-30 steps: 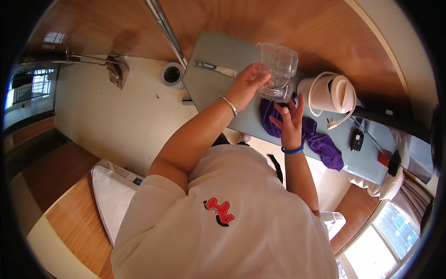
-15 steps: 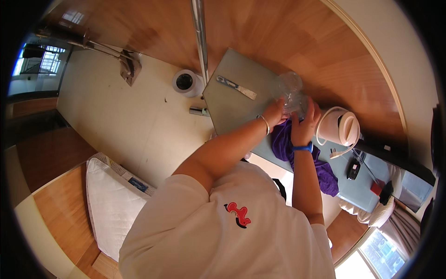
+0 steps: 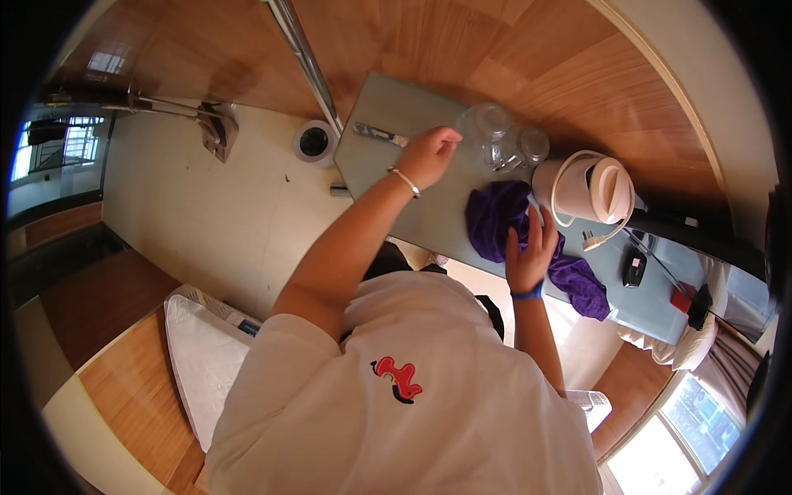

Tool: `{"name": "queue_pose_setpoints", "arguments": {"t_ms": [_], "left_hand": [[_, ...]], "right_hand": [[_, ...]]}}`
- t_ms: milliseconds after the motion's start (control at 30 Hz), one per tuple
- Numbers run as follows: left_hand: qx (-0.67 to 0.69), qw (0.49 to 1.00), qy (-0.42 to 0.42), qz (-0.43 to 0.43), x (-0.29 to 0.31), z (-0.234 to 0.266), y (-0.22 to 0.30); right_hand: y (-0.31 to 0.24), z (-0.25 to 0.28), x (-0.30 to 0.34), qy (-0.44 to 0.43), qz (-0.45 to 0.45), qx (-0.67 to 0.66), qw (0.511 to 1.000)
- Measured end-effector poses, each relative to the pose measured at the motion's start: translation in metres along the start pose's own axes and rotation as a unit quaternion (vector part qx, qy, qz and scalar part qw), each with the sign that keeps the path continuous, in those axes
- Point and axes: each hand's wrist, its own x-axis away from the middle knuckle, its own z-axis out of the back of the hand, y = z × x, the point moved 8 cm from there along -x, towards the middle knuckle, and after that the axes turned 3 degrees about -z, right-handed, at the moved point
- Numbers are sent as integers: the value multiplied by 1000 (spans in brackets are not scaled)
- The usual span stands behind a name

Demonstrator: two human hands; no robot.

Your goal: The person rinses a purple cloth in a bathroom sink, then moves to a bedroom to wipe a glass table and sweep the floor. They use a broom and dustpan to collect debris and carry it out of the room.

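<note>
Left hand (image 3: 432,155) has drawn off the clear jars (image 3: 501,150), loosely bent, empty; right hand (image 3: 531,257) spread open — nearer the purple cloth (image 3: 495,219), trailing lower right.

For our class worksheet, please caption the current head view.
Above a grey-green table, the left hand nears clear containers, the right hand a purple cloth.

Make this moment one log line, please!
left hand: near scraper | right hand: at purple cloth, touch unclear | clear jars: on table, left of corded pot
</note>
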Motion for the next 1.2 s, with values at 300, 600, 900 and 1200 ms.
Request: {"name": "queue_pose_setpoints", "arguments": {"t_ms": [300, 600, 900, 1200], "left_hand": [[-499, 862, 21, -82, 38, 84, 4], [-157, 975, 155, -11, 73, 116, -23], [-50, 986, 126, 100, 115, 138, -44], [97, 971, 138, 170, 168, 157, -63]], "right_hand": [[88, 8, 73, 21, -194, 135, 971], [19, 56, 28, 8, -204, -663, 720], [15, -30, 13, -34, -91, 114, 989], [-124, -129, -3, -182, 91, 117, 972]]}}
